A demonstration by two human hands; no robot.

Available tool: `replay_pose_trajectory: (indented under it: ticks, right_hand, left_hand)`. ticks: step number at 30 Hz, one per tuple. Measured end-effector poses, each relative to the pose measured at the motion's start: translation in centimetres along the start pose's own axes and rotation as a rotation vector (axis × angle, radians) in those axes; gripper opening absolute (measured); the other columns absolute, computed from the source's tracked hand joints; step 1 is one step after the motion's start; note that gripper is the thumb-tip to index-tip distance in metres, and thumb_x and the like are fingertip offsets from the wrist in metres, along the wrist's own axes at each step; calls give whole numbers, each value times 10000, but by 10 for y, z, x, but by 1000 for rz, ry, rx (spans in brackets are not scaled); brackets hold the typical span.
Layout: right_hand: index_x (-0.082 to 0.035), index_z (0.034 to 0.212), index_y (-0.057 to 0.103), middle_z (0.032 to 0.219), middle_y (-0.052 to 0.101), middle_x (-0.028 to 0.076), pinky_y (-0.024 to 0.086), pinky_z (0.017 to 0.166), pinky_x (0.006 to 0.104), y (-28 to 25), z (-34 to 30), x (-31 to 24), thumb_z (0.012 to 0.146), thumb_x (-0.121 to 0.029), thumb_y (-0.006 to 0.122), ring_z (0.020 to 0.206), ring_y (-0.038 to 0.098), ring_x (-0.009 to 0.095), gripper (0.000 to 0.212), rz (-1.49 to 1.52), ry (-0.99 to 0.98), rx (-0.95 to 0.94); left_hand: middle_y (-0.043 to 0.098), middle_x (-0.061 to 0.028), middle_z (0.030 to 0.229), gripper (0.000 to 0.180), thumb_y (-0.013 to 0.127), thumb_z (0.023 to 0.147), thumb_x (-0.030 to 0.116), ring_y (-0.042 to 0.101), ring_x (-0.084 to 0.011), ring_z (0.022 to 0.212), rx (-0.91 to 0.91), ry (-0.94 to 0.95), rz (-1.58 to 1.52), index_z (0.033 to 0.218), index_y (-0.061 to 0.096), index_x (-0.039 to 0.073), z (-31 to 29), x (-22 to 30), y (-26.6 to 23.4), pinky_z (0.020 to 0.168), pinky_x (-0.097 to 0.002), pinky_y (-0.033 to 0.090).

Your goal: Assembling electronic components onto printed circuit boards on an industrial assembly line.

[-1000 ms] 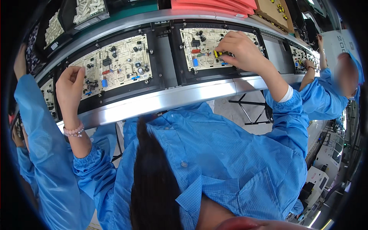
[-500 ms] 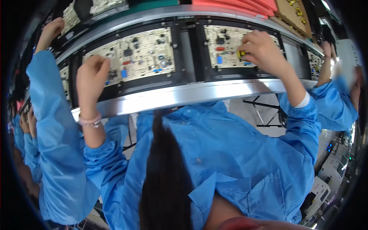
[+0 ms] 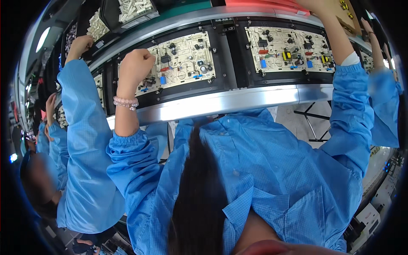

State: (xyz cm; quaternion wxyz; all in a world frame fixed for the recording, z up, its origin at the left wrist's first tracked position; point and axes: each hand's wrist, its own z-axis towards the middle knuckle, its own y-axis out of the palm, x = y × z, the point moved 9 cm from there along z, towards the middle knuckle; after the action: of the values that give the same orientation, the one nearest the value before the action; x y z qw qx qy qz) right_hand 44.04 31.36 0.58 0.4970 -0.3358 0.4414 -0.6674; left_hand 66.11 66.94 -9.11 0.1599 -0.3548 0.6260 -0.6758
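My left hand (image 3: 135, 70) hangs over the left part of a cream circuit board (image 3: 187, 55), its fingers curled closed; whatever they may hold is hidden. My right hand (image 3: 315, 4) reaches to the far edge by a cardboard box (image 3: 346, 19) holding small yellow parts. The picture's edge cuts off its fingers. Below that arm lies a second cream circuit board (image 3: 274, 63) in a black frame. It carries two yellow-and-black transformers (image 3: 287, 55), blue blocks (image 3: 263, 63) and red parts. Both boards sit behind a shiny metal rail (image 3: 221, 102).
Bins of white connectors (image 3: 134, 9) stand at the far left. Red sheets or trays (image 3: 272, 5) lie beyond the boards. A co-worker's hand (image 3: 80, 44) and blue sleeve come close on my left; another co-worker's arm (image 3: 376, 46) is at the right.
My right hand has left the right board and moved far and right to the cardboard box. The yellow part at its fingers now sits on the board. The whole view has shifted.
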Motion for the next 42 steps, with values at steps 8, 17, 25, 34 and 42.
replay_pose_trajectory:
  ticks: [8, 17, 25, 34, 42]
  right_hand:
    - [5, 1272, 529, 1271, 542, 213, 376, 1054, 411, -4, -4, -21, 896, -275, 611, 1217, 486, 361, 476, 0, -18, 58]
    - [15, 1205, 557, 1194, 572, 210, 408, 1010, 411, -13, -3, -24, 881, -238, 622, 1154, 518, 363, 416, 43, -33, 122]
    - [1, 1143, 587, 1116, 598, 211, 436, 957, 427, -18, 0, -27, 852, -213, 634, 1100, 541, 368, 364, 22, -74, 176]
    - [-27, 1124, 612, 1081, 575, 176, 448, 917, 422, -22, -13, -37, 838, -227, 648, 1057, 537, 350, 351, -79, -97, 412]
    - [-52, 1193, 594, 1042, 550, 172, 448, 861, 430, -23, -24, -57, 828, -233, 662, 984, 524, 347, 413, -128, -92, 491]
  left_hand:
    - [661, -180, 734, 206, 608, 763, 223, 653, -352, 732, -82, -30, 81, 757, 695, 36, 6, 8, -3, 693, -415, 514]
    - [661, -186, 719, 218, 606, 742, 218, 658, -334, 709, -142, -18, 97, 774, 711, 30, 15, 8, 0, 685, -400, 518]
    - [572, -127, 570, 238, 649, 786, 212, 555, -207, 534, -131, 57, 41, 718, 654, -16, 19, 5, 5, 560, -345, 445]
    - [671, -214, 793, 259, 608, 821, 257, 658, -383, 773, -52, 220, 394, 762, 699, 22, 7, 37, 4, 722, -457, 536]
    - [613, -199, 1168, 603, 722, 783, 392, 607, -348, 1040, 469, 470, 288, 1221, 578, 3, 43, 101, -70, 840, -416, 513]
